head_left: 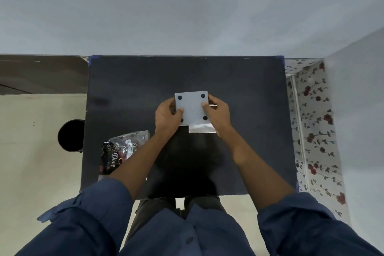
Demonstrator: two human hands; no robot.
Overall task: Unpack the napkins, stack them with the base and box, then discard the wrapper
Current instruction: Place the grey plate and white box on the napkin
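A white square base (192,108) with black round pads at its corners faces up at the middle of the black table (128,89). My left hand (167,116) grips its left edge and my right hand (218,113) grips its right edge. Under the base, a clear box (202,128) sticks out toward me at the lower right. No napkins are in view; what lies beneath the base is hidden. A crumpled dark plastic wrapper (121,150) with white lettering lies at the table's near left.
A round black bin (71,135) stands on the pale floor just left of the table. A wall rises behind the table's far edge. Rose-patterned material (311,131) runs along the right side.
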